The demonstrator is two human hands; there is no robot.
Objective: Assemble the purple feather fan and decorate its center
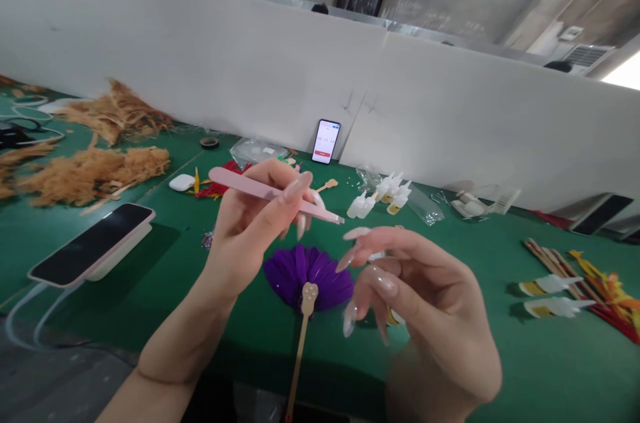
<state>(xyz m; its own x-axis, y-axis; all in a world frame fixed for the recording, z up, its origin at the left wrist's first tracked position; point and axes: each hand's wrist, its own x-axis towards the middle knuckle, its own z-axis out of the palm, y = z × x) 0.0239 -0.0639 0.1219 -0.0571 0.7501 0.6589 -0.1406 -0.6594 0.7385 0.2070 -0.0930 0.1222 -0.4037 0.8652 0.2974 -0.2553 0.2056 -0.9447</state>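
My left hand (250, 223) pinches pink tweezers (273, 193), their tips pointing right toward my right hand (425, 303). The right hand hovers above the green table with fingers loosely curled, long nails showing; a small white and yellow thing shows partly behind the fingers, and I cannot tell whether it is held. Below and between the hands lies a small purple feather fan (307, 273) on a thin wooden stick (300, 350), flat on the table near the front edge.
A phone (93, 243) lies on a stand at left. Tan feather piles (95, 170) fill the far left. Small white glue bottles (383, 196) stand mid-table. A lit phone (326, 141) leans on the white partition (250, 70). Orange feathers and sticks (595, 283) lie at right.
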